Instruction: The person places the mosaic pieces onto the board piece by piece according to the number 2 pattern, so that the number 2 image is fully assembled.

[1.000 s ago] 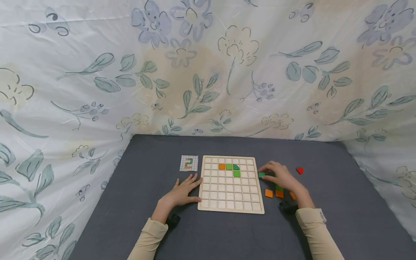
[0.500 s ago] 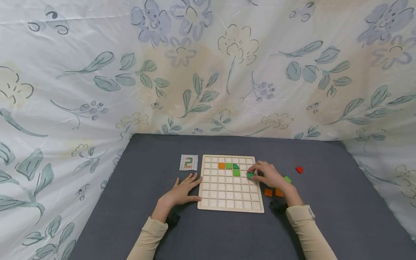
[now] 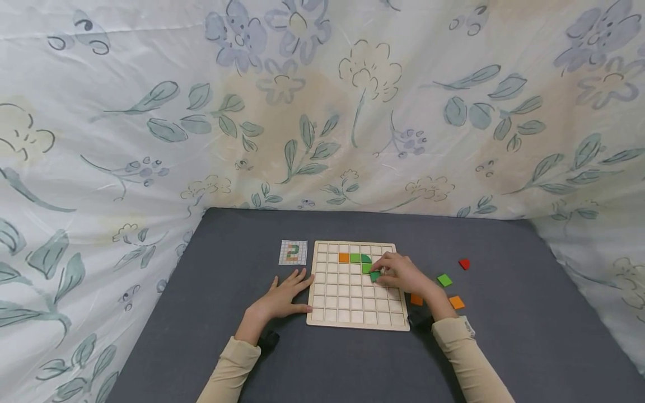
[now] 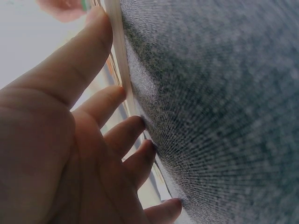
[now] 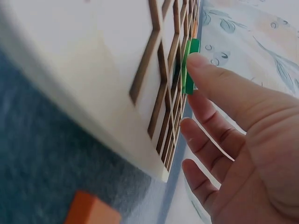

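A wooden grid board [image 3: 342, 308] lies on the dark cloth. In its upper rows sit an orange square tile [image 3: 344, 258], a light green square tile [image 3: 355, 258], a dark green tile with a rounded corner [image 3: 365, 258] and a second light green square. My right hand [image 3: 403, 273] pinches a dark green tile [image 3: 374, 276] between thumb and finger, just over the board beside that second square; the right wrist view shows this tile [image 5: 192, 65] held on edge. With spread fingers, my left hand [image 3: 282, 295] touches the board's left edge, the fingertips [image 4: 117, 93] against its rim.
A small pattern card [image 3: 293, 253] with a coloured figure lies left of the board. To the right are a red piece [image 3: 464, 264], a light green tile [image 3: 444, 280] and orange tiles [image 3: 456, 302], one partly behind the right arm. A floral curtain [image 3: 322, 112] hangs behind the table.
My right hand has carried the dark green tile leftward from beside the board to over its upper right part. The left hand has stayed at the board's edge.
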Tool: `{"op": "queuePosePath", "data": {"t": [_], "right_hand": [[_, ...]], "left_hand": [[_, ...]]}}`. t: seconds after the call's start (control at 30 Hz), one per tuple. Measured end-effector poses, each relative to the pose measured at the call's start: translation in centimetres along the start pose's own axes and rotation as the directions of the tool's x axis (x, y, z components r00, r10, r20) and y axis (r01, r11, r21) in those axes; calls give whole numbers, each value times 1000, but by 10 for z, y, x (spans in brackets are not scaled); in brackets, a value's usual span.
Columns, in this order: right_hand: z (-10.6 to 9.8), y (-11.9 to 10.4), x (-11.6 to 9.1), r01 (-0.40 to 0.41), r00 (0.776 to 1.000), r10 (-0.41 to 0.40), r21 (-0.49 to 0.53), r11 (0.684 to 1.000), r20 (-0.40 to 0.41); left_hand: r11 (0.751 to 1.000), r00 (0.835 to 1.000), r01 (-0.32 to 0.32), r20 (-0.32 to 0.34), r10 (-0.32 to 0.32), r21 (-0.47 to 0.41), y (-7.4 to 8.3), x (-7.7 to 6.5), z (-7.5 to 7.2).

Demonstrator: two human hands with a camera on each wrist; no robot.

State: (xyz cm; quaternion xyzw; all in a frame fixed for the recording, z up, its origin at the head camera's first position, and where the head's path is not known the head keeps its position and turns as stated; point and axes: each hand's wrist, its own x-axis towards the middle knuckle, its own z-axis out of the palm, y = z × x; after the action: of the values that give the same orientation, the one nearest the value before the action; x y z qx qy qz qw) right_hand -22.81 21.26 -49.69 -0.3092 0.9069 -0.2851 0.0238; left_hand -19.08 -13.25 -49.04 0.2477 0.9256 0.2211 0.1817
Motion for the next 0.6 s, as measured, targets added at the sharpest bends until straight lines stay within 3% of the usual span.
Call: {"op": "queuePosePath", "data": {"t": [0.2,0.6], "right_hand": [[4,-6,5,71,997,-71,-25,997,1],[7,-12,11,65,997,-65,-2,998,32]], "left_hand": [[1000,1000,4,-4,-4,2,-1,0,1],[1000,1000,2,-4,-2,-5,-1,0,0]]}}
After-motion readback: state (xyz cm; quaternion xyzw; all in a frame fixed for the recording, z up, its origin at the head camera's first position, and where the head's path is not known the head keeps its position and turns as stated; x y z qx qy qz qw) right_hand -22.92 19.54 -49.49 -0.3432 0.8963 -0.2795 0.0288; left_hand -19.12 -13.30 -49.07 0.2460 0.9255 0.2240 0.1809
